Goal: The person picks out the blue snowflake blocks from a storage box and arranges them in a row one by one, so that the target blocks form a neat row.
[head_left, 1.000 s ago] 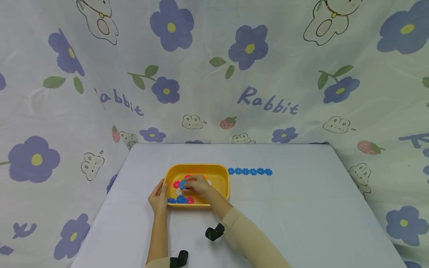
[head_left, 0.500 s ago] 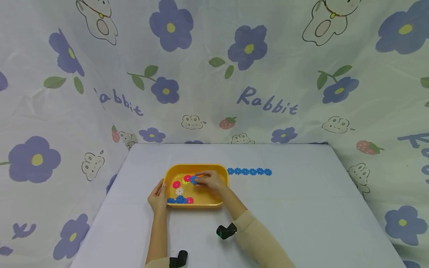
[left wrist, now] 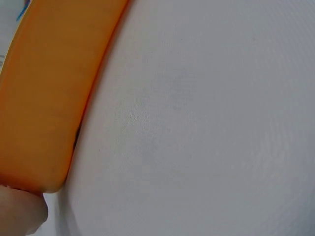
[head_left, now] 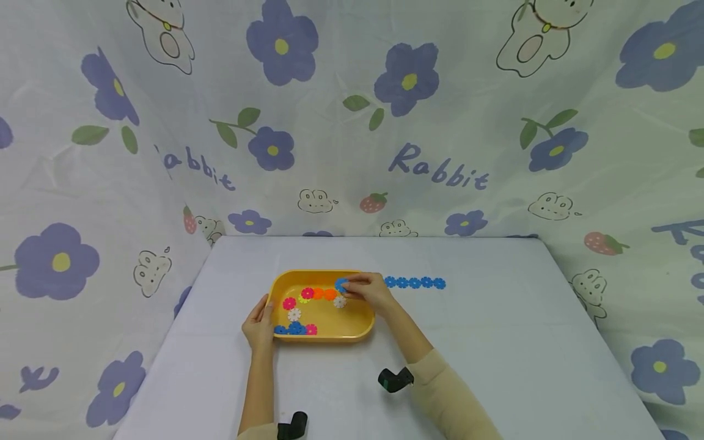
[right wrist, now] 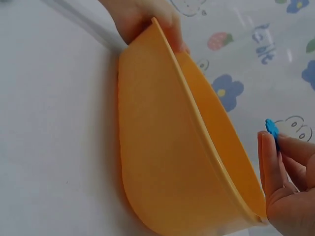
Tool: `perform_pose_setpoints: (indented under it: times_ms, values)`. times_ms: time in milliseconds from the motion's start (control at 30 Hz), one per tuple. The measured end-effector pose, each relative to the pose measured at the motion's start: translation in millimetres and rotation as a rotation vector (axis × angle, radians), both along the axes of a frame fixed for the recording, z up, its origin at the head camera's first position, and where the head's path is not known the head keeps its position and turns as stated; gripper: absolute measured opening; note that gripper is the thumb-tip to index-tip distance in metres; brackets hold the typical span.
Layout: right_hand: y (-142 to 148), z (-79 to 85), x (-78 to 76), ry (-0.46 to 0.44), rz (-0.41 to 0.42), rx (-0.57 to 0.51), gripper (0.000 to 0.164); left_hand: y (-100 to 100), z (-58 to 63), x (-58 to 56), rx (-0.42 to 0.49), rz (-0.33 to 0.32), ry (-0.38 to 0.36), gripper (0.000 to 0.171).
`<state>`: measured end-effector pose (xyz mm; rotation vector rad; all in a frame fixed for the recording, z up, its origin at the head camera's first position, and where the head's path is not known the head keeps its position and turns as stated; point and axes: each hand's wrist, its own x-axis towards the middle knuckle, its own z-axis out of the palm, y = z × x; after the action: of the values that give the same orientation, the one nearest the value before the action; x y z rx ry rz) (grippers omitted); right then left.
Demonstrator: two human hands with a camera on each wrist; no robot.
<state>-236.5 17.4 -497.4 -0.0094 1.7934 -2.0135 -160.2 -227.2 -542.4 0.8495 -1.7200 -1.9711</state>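
My right hand is over the right part of the yellow plastic tray, pinching a blue flower-shaped disc between thumb and fingertips. In the right wrist view that blue disc stands on edge above the tray's rim. My left hand grips the left end of the tray, with fingers over the rim in the right wrist view. Inside the tray lie pink discs, orange discs, white discs, a partly covered yellow one and a cluster of blue discs.
A straight row of several blue discs lies on the white table, just right of the tray; my right hand hides its left end. Printed cloth hangs behind and on both sides. Black wrist cameras stick out from the forearms.
My right hand has moved rightward across the tray with the blue disc, uncovering the orange and white discs. My left hand has stayed on the tray's left end.
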Motion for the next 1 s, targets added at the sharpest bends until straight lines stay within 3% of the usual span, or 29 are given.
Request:
perform_pose_setpoints:
  times_ms: [333,1000]
  values:
    - [33.6,6.5,2.7,0.024,-0.079,-0.052,0.028,-0.8,1.7,-0.6,-0.011,-0.011,-0.03,0.039]
    - [124.4,-13.8,-7.2,0.061,-0.206,-0.087,0.037,0.1,0.9,1.1,-0.019,-0.013,-0.006,0.039]
